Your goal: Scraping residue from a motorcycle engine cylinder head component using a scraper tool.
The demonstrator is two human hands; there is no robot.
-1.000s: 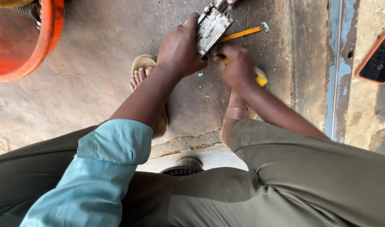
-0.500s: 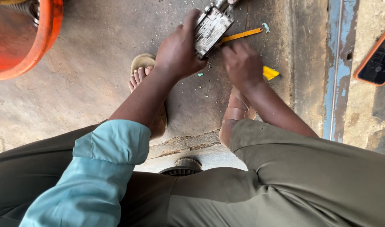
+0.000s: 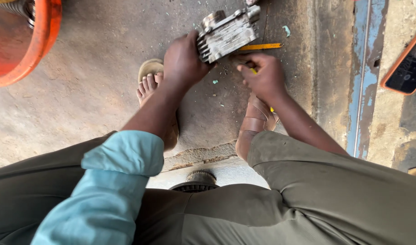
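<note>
Left hand (image 3: 183,61) gripping finned metal block (image 3: 228,34) (right hand (image 3: 262,77) beside)

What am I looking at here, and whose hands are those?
The camera sits on a person's head and looks down, so you see their own knees, arms and sandalled feet. Their left hand steadies a grey ribbed metal engine part on the concrete floor. Their right hand grips a yellow-handled tool right beside the part; its tip is hidden. An orange tub stands at the top left, and a phone in an orange case lies on the right.
</note>
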